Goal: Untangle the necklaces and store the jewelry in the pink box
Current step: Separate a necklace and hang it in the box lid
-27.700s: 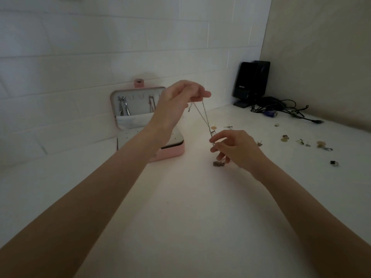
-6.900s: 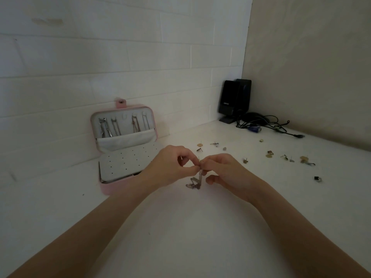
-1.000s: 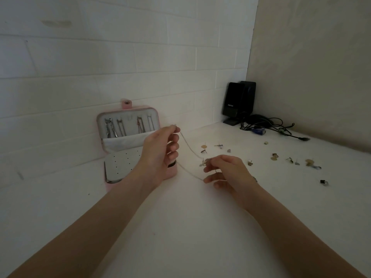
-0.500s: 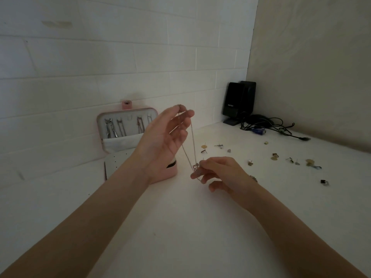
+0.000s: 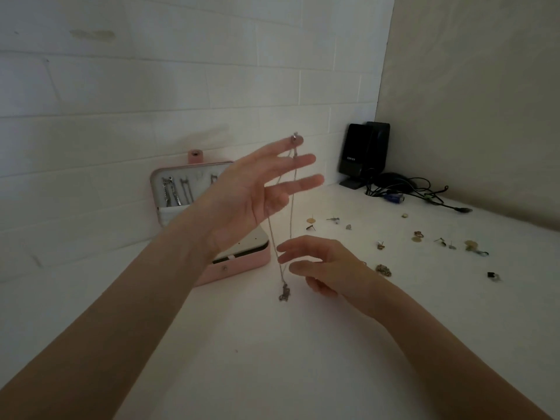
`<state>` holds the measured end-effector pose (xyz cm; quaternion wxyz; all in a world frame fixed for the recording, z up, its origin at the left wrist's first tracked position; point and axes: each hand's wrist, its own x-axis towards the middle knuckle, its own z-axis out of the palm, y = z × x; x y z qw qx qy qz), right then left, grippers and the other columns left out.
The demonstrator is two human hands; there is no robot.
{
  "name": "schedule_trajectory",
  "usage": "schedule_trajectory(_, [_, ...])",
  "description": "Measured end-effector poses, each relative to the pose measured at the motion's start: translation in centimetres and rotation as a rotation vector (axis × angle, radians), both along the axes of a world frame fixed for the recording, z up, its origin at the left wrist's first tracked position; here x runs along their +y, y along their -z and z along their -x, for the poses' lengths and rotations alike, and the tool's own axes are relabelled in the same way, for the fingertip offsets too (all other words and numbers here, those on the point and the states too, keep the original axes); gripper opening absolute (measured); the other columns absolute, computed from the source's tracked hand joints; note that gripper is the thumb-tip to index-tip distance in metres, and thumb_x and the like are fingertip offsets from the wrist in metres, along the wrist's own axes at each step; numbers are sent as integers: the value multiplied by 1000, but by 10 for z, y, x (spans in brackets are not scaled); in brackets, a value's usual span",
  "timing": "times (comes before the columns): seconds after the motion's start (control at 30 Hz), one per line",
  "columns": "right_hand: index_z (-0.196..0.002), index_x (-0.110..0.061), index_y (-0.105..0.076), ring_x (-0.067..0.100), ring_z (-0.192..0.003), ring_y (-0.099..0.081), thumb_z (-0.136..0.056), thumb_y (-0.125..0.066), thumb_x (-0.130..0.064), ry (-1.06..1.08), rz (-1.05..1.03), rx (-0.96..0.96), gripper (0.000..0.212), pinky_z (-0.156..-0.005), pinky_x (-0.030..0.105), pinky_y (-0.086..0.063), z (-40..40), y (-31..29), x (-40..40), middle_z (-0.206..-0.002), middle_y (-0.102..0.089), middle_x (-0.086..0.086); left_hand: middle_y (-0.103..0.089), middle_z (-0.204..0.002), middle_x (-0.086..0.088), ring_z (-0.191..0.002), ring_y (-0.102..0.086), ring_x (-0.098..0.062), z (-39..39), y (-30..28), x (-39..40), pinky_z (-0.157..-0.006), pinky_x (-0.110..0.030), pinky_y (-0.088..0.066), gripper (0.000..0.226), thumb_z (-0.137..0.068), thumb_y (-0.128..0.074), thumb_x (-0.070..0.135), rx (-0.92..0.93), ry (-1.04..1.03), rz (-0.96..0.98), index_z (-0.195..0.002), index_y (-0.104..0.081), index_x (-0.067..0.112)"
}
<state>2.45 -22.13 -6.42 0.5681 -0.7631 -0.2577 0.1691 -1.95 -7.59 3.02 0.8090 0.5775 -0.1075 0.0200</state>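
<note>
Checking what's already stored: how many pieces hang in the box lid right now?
3 visible in the lid: a chunky piece at left, a thinner one beside it, and one partly behind the left hand. More may be hidden there.

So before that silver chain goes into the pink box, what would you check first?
1. Thin silver chain necklace hangs free in one loop: ok.
2. Left hand has a firm grip: not ok, chain only draped over straight fingers.
3. Right hand free to guide: ok, open beside the chain.
4. Small pendant clear of the white counter: cannot tell.
5. Pink jewelry box open: ok.
</note>
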Motion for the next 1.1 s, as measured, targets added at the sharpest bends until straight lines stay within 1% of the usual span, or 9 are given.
schedule_trajectory(0.17, [-90,-19,-71,-17,-58,-48,-85,-65,-16,-41,317,-445,8,-58,5,-35,0,8,12,-83,-58,-14,-62,-120,-12,-88,-68,-17,3,-16,14,-44,-11,-48,35,-83,-53,11,-110,98,282,-118,-58,9])
schedule_trajectory(0.27, [-83,-17,-69,-8,-46,-48,-86,-63,-12,49,259,-413,8,-51,6,-35,-3,10,12,-64,-59,-21,-61,-117,-12,-86,-68,-16,3,-20,23,-44,-11,-47,33,-84,-51,8,-159,64,344,-116,-56,11])
schedule_trajectory(0.33, [-78,-19,-66,-2,-41,-47,-86,-62,-11,119,168,-329,12,-46,7,-34,-5,11,11,-69,-64,-14,-62,-115,-10,-84,-69,-15,2,-20,27,-45,-11,-46,35,-85,-51,7,-156,-22,328,-120,-55,14])
schedule_trajectory(0.4, [-81,-13,-66,3,-37,-43,-86,-61,-7,180,64,-221,10,-40,12,-35,-6,12,8,-68,-67,-2,-63,-115,-8,-78,-69,-13,-2,-17,29,-45,-12,-46,43,-89,-51,6,-139,-197,140,-129,-50,21])
schedule_trajectory(0.53, [-90,-6,-63,10,-37,-41,-86,-61,-7,267,-6,-148,4,-37,14,-33,-8,14,4,-59,-65,3,-59,-112,-5,-56,-66,-5,-11,3,34,-44,-14,-47,57,-91,-55,8,-13,-471,-499,-138,-40,36])
schedule_trajectory(0.63, [-86,-7,-59,7,-36,-41,-85,-64,-10,330,-11,-162,6,-39,14,-34,-10,16,3,-50,-60,-1,-57,-110,0,-54,-64,-4,-13,16,32,-43,-15,-45,63,-91,-57,13,48,-316,-786,-141,-29,39])
schedule_trajectory(0.73, [-75,-11,-61,0,-38,-45,-82,-67,-8,335,-2,-253,10,-42,11,-35,-11,17,4,-53,-59,-3,-61,-106,5,-56,-66,-5,-17,31,17,-44,-16,-44,71,-91,-58,16,59,-147,-945,-144,-18,42])
schedule_trajectory(0.93, [-79,-16,-64,6,-46,-52,-82,-65,-1,238,-88,-325,16,-45,20,-45,-12,11,4,-69,-63,1,-68,-101,-3,-77,-70,-20,-19,62,1,-51,-19,-47,63,-93,-51,12,167,48,-746,-142,-22,39])
schedule_trajectory(1.1, [-92,-2,-66,14,-57,-55,-86,-58,3,157,-318,-94,11,-55,22,-48,-13,6,-1,-67,-64,3,-71,-77,-3,-66,-68,-14,-26,69,10,-52,-18,-48,52,-91,-56,8,179,9,-552,-135,-38,30])
